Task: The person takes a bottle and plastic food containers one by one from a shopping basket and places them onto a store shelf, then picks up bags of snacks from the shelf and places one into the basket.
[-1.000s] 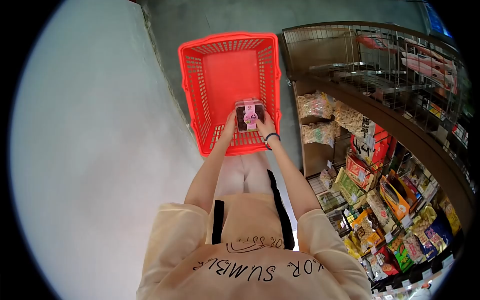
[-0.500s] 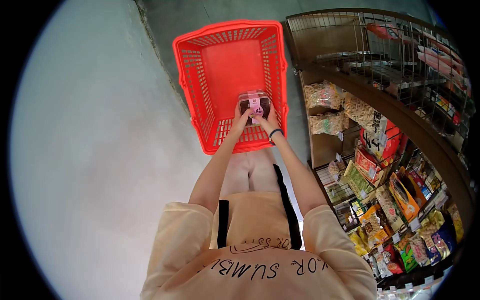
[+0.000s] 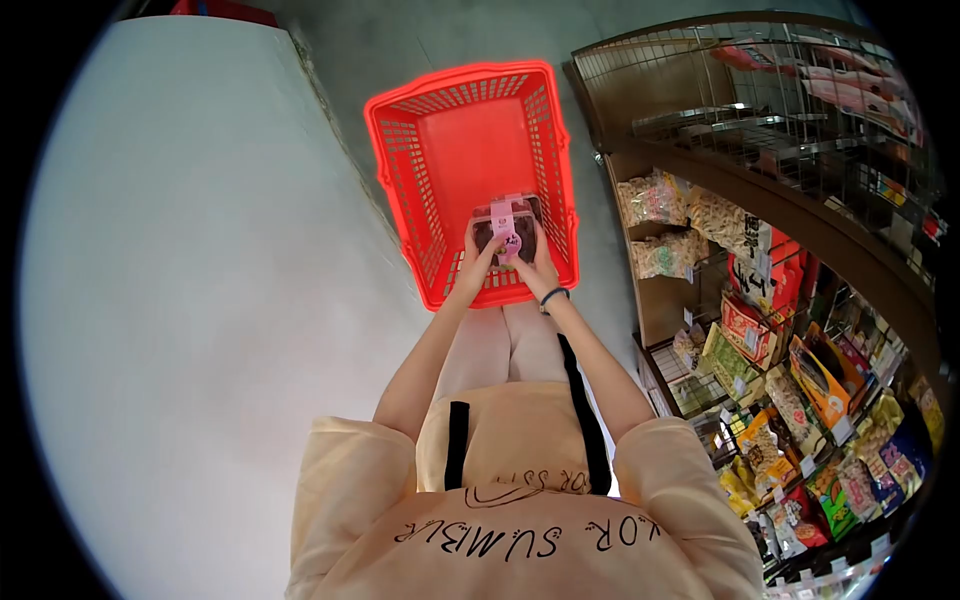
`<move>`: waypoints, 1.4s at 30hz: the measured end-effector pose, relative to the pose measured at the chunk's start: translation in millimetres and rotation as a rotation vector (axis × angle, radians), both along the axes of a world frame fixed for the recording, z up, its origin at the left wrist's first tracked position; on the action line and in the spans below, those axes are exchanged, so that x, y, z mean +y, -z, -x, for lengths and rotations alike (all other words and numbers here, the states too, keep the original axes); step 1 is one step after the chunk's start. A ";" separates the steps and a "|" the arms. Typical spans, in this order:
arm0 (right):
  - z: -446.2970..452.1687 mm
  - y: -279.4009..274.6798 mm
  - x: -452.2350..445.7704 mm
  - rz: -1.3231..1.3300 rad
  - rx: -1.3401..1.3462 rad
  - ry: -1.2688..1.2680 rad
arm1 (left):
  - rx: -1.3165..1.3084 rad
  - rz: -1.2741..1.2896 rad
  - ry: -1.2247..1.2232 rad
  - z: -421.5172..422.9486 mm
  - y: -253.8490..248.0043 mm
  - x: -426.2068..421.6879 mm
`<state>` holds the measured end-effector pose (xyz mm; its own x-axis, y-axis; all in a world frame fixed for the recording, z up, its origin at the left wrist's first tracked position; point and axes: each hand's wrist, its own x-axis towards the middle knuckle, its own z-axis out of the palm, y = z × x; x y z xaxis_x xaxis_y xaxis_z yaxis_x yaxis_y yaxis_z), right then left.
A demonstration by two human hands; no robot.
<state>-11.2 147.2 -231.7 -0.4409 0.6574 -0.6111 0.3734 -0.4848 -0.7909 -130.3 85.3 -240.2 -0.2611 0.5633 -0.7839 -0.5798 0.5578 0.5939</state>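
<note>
Between my two hands is a clear plastic food box (image 3: 490, 232) with dark contents and a pink paper label across its lid. My left hand (image 3: 474, 266) grips its left side, thumb on top. On the right side my right hand (image 3: 540, 266) holds it the same way, with a dark band on the wrist. Just beyond it shows part of what looks like a second similar box (image 3: 527, 204); I cannot tell whether that one is held too. Both are over the near part of a red shopping basket (image 3: 470, 140) with slotted sides. Most of my fingers are hidden beneath the box.
On the right stands a brown shelf rack (image 3: 640, 270) with wire baskets. It carries bagged snacks (image 3: 668, 255) and several colourful packets (image 3: 765, 450). A large white surface (image 3: 200, 280) fills the left side, with grey floor (image 3: 430, 35) beyond the basket.
The box in my hands has shifted slightly toward me and left, and more of the similar box behind it shows. The basket and shelf sit a little lower in view.
</note>
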 end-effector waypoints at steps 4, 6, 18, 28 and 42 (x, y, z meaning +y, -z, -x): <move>1.0 -55.6 -5.1 0.089 0.093 0.053 | 0.007 -0.054 0.003 2.5 -41.0 -5.1; -7.9 -52.8 -20.5 -0.234 0.083 0.013 | 0.043 -0.065 0.045 1.8 -75.7 -5.1; -18.3 -225.4 -53.1 -0.182 0.405 0.450 | 0.478 -0.497 0.246 -10.1 -244.0 -10.2; -48.6 -316.4 -91.2 -0.474 0.374 0.578 | 0.465 -0.796 0.547 -18.6 -339.5 -0.6; -149.7 -415.7 -129.1 -0.884 0.220 0.826 | 0.377 -1.142 0.945 -130.2 -441.3 15.5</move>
<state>138.5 18.0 184.0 0.2670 0.9380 0.2210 0.0254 0.2224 -0.9746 0.0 100.8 201.1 0.4508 0.8702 0.1989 -0.0076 -0.2191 0.9757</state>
